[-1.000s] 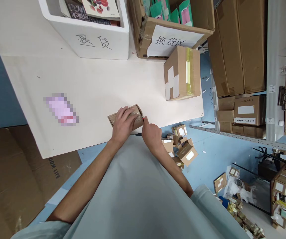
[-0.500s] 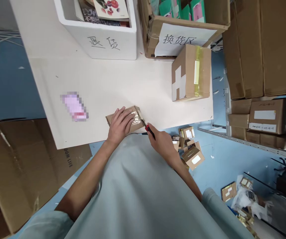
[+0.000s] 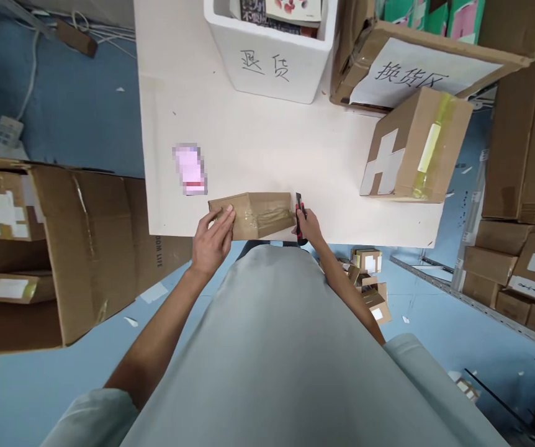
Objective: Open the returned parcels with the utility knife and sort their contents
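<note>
A small cardboard box [image 3: 270,208] with shiny clear tape lies at the table's front edge, a crease running across its upper side. My left hand [image 3: 212,242] grips its left end, fingertips on the cardboard. At the other end, my right hand [image 3: 311,227] is closed around a red and black utility knife [image 3: 299,211], whose blade end points away from me. The knife stands just beside the box's right edge; whether it touches the cardboard I cannot tell.
On the white table [image 3: 267,149] lies a blurred pink item [image 3: 190,169]. Behind stand a white foam bin [image 3: 272,68] of books and a carton [image 3: 435,74] of green packs. A taped box [image 3: 416,146] sits right; a large open carton [image 3: 95,248] stands left, below table level.
The view has swung left. My left hand has shifted from the top of the box to its left end. The knife has turned upright, and the box shows a different side.
</note>
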Demonstrator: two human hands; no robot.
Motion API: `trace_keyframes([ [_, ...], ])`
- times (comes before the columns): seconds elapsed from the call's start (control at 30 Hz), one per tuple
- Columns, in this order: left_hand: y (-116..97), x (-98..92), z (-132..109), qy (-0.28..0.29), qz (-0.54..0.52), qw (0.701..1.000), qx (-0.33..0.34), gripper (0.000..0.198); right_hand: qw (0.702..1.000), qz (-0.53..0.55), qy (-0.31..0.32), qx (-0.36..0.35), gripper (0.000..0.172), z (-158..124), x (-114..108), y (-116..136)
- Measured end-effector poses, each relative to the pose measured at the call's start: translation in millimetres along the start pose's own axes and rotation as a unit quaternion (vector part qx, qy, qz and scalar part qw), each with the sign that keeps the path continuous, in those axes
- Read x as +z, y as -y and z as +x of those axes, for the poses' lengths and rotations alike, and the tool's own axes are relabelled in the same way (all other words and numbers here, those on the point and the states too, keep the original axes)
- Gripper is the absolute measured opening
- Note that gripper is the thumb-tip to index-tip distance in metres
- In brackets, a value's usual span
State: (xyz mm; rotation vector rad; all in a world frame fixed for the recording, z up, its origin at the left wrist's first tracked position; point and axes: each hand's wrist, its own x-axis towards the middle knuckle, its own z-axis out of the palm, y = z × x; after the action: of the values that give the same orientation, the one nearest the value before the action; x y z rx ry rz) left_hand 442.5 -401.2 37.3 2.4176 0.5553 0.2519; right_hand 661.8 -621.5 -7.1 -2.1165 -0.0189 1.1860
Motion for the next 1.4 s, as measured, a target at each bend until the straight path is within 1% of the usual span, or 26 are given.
trace_keyframes([
  [0.07,0,-8.9,-6,-0.03,0.0,0.999,-0.038,0.046,1.0,0.023,0.007,-0.007,0.032,-8,8,7],
  [0.13,-3,-15.3,-10,-0.045,-0.011,0.995,-0.091,0.05,0.999,0.033,0.008,-0.017,0.033,-19,10,14],
  [0.2,-6,-15.0,-9,-0.041,-0.045,0.988,-0.139,0.057,0.999,0.03,-0.005,-0.032,0.031,-31,8,18],
  [0.23,-8,-11.3,-8,-0.036,-0.071,0.984,-0.159,0.062,0.999,0.021,-0.017,-0.039,0.031,-37,4,20],
  [0.3,-8,3.0,-2,-0.019,-0.13,0.973,-0.191,0.07,0.998,-0.007,-0.048,-0.048,0.033,-48,-5,20],
  [0.33,-8,12.7,2,-0.008,-0.159,0.966,-0.205,0.071,0.996,-0.023,-0.064,-0.052,0.035,-53,-11,19],
  [0.4,-6,33.9,10,0.015,-0.204,0.952,-0.229,0.064,0.993,-0.056,-0.088,-0.052,0.039,-61,-23,18],
  [0.47,-5,52.1,17,0.022,-0.228,0.943,-0.241,0.057,0.989,-0.098,-0.097,-0.05,0.041,-68,-35,18],
  [0.53,-5,63.0,21,0.02,-0.241,0.941,-0.238,0.059,0.978,-0.17,-0.11,-0.056,0.045,-76,-44,23],
  [0.6,-5,66.6,24,0.022,-0.252,0.941,-0.227,0.063,0.951,-0.269,-0.132,-0.077,0.046,-86,-49,34],
  [0.67,-5,66.0,26,0.028,-0.257,0.942,-0.216,0.054,0.915,-0.366,-0.129,-0.113,0.046,-96,-47,49],
  [0.73,-5,64.8,27,0.034,-0.255,0.942,-0.214,0.042,0.878,-0.448,-0.076,-0.154,0.045,-103,-40,67],
  [0.8,-4,64.9,27,0.037,-0.258,0.941,-0.217,0.039,0.838,-0.515,-0.008,-0.181,0.045,-105,-29,86],
  [0.87,-3,66.0,27,0.035,-0.269,0.938,-0.218,0.04,0.8,-0.569,0.04,-0.186,0.044,-101,-16,102],
  [0.93,-4,67.1,27,0.03,-0.281,0.935,-0.215,0.039,0.77,-0.609,0.064,-0.179,0.043,-95,-4,115],
  [1.03,-5,67.7,28,0.028,-0.285,0.935,-0.211,0.039,0.741,-0.644,0.081,-0.171,0.043,-87,7,129],
  [1.2,-5,66.6,30,0.04,-0.283,0.933,-0.217,0.039,0.713,-0.675,0.092,-0.167,0.043,-84,12,143],
  [1.3,-5,65.3,31,0.044,-0.287,0.931,-0.223,0.04,0.693,-0.692,0.095,-0.179,0.043,-84,16,149],
  [1.4,-6,64.1,31,0.044,-0.289,0.93,-0.221,0.041,0.676,-0.703,0.099,-0.199,0.043,-81,27,152],
])
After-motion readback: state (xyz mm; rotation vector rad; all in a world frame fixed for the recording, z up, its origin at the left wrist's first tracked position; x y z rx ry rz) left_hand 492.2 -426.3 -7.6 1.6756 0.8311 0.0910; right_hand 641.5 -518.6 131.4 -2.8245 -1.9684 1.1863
